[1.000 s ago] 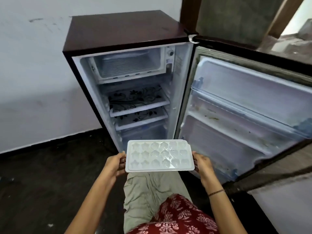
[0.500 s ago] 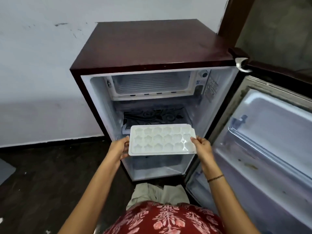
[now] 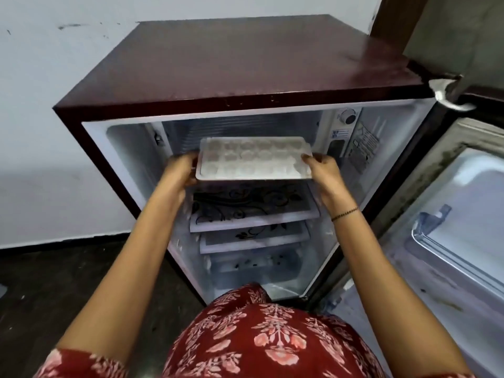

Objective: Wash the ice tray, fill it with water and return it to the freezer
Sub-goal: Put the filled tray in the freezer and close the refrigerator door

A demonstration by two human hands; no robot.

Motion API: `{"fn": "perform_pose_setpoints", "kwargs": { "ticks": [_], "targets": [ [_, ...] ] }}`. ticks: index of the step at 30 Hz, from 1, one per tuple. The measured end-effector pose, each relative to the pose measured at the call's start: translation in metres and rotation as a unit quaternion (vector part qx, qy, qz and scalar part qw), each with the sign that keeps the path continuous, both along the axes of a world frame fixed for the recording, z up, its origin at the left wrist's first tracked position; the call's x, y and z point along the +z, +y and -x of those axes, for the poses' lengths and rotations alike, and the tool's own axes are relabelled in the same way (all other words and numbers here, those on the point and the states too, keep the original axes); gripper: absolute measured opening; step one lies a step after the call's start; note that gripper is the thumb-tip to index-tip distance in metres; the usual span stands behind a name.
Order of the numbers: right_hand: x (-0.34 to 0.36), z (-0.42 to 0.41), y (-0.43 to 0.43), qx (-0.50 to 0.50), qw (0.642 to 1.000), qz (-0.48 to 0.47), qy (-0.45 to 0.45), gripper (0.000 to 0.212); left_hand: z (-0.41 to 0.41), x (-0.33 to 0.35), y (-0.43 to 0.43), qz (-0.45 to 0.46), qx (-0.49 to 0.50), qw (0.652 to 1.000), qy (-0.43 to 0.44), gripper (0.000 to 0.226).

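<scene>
A red flowered dress (image 3: 272, 342) fills the near edge, in front of the fridge (image 3: 245, 64). Two bare arms reach into it, with one thin bracelet (image 3: 344, 214) on the right wrist. The left hand (image 3: 181, 170) and right hand (image 3: 324, 173) each grip a short end of the one white ice tray (image 3: 253, 162), level at the mouth of the fridge's freezer box (image 3: 240, 126). Two flower-patterned shelves (image 3: 253, 208) lie below it. One dial (image 3: 347, 115) and some stickers (image 3: 365, 145) sit inside the fridge's upper right; their print is too blurred to read.
</scene>
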State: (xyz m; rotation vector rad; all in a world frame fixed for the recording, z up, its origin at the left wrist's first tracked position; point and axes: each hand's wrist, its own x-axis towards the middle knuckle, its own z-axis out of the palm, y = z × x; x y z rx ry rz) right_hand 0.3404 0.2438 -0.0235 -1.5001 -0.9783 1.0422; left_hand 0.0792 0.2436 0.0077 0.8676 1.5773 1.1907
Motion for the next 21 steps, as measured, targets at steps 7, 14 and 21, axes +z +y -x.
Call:
{"fn": "perform_pose_setpoints", "kwargs": {
  "ticks": [7,14,21],
  "targets": [
    [0.001,0.011,0.063,0.025,0.997,-0.052,-0.051,0.038,0.008,-0.007,0.066,-0.013,-0.006,0.999,-0.037,0.028],
    [0.001,0.02,0.104,0.034,0.994,-0.062,-0.086,0.031,0.004,-0.012,0.099,-0.027,-0.033,0.999,-0.004,0.014],
    [-0.001,0.019,0.132,0.027,0.978,-0.052,-0.199,0.034,-0.004,-0.001,0.121,-0.008,-0.026,1.0,-0.015,0.028]
  ]
}}
